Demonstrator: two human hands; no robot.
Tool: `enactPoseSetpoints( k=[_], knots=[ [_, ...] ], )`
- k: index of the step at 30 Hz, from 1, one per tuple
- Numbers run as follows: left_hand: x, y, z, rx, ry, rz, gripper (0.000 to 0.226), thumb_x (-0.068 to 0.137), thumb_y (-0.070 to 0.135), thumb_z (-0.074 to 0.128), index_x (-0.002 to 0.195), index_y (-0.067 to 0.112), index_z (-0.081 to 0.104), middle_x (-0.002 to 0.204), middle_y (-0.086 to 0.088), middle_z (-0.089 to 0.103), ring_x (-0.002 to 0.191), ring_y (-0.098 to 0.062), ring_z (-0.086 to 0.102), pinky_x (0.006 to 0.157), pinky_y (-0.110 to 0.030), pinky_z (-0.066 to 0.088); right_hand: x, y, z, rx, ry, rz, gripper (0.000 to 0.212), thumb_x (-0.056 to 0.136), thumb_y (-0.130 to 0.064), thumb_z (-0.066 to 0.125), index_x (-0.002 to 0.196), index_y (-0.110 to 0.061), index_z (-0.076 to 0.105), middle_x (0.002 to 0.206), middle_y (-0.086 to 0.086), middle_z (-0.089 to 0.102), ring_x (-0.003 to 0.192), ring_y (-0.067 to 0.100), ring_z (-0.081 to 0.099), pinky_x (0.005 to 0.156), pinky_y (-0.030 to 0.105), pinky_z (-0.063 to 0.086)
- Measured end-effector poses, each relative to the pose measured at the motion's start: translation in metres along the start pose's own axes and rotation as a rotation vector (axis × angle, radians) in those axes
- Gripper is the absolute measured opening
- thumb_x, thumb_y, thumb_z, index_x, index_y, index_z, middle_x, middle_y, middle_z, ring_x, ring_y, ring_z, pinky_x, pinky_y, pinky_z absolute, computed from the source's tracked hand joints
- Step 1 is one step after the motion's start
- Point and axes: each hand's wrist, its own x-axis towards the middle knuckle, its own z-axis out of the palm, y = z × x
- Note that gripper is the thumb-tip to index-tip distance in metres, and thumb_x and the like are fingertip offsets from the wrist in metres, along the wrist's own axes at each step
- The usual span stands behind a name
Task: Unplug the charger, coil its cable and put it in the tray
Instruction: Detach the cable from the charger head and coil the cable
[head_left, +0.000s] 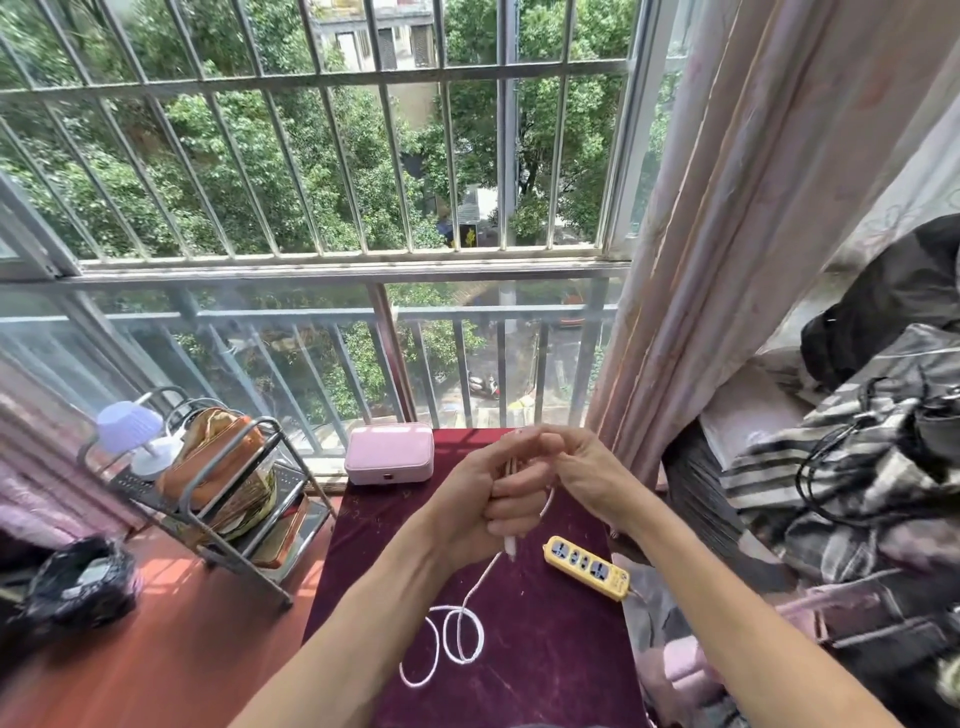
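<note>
Standing at the far left, one metal rack holds an orange bag beside one lilac lamp. One pink case sits at the back of the maroon-covered table. Two hands meet above it: the left hand is closed around gathered turns of the one white cable, the right hand pinching the same strand. Two loose loops lie on the cloth below. One yellow power strip lies just right, nothing plugged in.
</note>
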Motion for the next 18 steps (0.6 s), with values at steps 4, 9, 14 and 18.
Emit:
enactPoseSetpoints(
  k=[4, 9, 14, 18],
  knots=[
    [0.004, 0.014, 0.01, -0.033, -0.004, 0.062, 0.031, 0.101, 0.008, 0.041, 0.125, 0.004, 0.06, 0.05, 0.004, 0.042, 0.035, -0.005, 0.02, 0.032, -0.018, 0.014, -0.005, 0.04, 0.034, -0.038, 0.148, 0.046, 0.051, 0.11, -0.009, 0.051, 0.077, -0.038, 0.077, 0.06, -0.003, 0.065, 0.057, 0.019, 0.052, 0.057, 0.034, 0.043],
    [0.012, 0.032, 0.014, 0.057, 0.043, 0.116, 0.037, 0.101, 0.005, 0.034, 0.135, 0.005, 0.049, 0.061, 0.001, 0.045, 0.038, -0.005, 0.022, 0.033, -0.017, 0.016, -0.021, 0.069, 0.057, -0.345, 0.089, 0.044, 0.034, 0.105, -0.038, 0.051, 0.074, -0.048, 0.062, 0.055, -0.023, 0.057, 0.05, -0.001, 0.045, 0.056, 0.02, 0.037],
    [0.012, 0.044, -0.007, 0.204, 0.15, 0.136, 0.046, 0.093, 0.0, 0.039, 0.139, 0.005, 0.048, 0.071, -0.003, 0.051, 0.046, -0.008, 0.042, 0.038, -0.017, 0.03, -0.038, 0.053, 0.059, -0.743, -0.016, 0.056, 0.024, 0.11, -0.047, 0.044, 0.128, -0.044, 0.059, 0.118, -0.02, 0.077, 0.107, 0.003, 0.072, 0.097, 0.032, 0.055],
    [0.005, 0.051, -0.031, 0.317, 0.253, 0.12, 0.054, 0.09, 0.0, 0.044, 0.144, 0.005, 0.048, 0.087, -0.007, 0.059, 0.068, -0.016, 0.06, 0.077, -0.04, 0.057, -0.051, 0.031, 0.047, -0.94, -0.026, -0.042, 0.025, 0.108, -0.047, 0.047, 0.127, -0.041, 0.062, 0.113, -0.016, 0.075, 0.104, 0.006, 0.07, 0.089, 0.035, 0.056]
  ],
)
